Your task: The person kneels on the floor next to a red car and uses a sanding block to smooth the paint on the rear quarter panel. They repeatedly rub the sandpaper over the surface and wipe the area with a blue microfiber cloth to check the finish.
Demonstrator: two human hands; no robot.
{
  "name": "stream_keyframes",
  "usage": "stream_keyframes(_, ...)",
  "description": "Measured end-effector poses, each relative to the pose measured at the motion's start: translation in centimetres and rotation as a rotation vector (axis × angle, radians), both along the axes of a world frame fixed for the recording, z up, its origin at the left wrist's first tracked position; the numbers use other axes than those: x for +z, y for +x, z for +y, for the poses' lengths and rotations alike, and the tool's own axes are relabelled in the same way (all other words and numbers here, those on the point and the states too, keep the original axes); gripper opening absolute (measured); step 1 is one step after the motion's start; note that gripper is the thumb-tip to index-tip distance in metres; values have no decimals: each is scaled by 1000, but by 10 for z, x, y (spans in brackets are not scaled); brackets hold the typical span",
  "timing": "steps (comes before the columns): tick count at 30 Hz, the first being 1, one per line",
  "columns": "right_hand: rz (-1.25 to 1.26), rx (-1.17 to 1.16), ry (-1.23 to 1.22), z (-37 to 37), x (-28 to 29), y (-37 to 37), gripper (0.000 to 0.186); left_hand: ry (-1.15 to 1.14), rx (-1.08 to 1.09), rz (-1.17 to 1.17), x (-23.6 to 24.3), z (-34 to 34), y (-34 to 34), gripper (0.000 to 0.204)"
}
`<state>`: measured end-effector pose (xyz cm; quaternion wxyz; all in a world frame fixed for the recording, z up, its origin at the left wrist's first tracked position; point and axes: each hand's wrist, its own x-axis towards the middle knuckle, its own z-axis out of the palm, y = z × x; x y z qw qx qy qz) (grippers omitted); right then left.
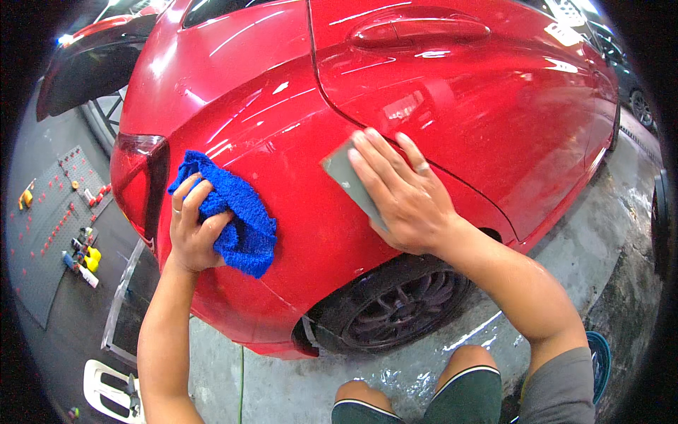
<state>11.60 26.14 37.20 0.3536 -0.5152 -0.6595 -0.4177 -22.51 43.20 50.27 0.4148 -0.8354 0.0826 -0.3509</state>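
Observation:
A red car (pixel 282 198) fills the middle of the head view, its rear side panel facing me. My left hand (pixel 196 230) grips a crumpled blue microfiber cloth (pixel 244 219) near the tail light (pixel 138 184). Above the rear wheel (pixel 402 304), my right hand (pixel 402 191) lies over a flat grey sanding sheet or pad (pixel 349 180), pressing it against the panel. Its fingers stretch up across the pad, which sticks out to their left. The exact kind of pad is hard to make out.
A pegboard (pixel 60 212) with small tools and bottles stands at the left. Below it is a white plastic chair or stool (pixel 113 392). A blue-rimmed tub (pixel 599 364) sits at the lower right. The grey floor (pixel 565 247) looks wet. Another dark car (pixel 628 78) is at the far right.

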Motion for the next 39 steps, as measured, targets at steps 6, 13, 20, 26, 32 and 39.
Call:
stream_keyframes(6,27,71,40,16,21,-9,73,0,12,1,0,3,-7,54)
stream_keyframes(13,52,94,55,21,40,-16,66,-18,-19,2,-6,6,6,52)
stream_keyframes(20,-67,-25,-73,-16,-16,31,81,-7,7,8,3,3,0,49)
stream_keyframes(26,-140,70,-36,18,37,10,80,-22,36,6,-2,13,-18,46)
stream_keyframes(32,-148,-183,-233,-66,-138,128,79,18,28,32,-4,17,-18,48)
stream_keyframes(39,-165,5,-132,-40,-99,118,74,41,90,35,0,28,-25,51)
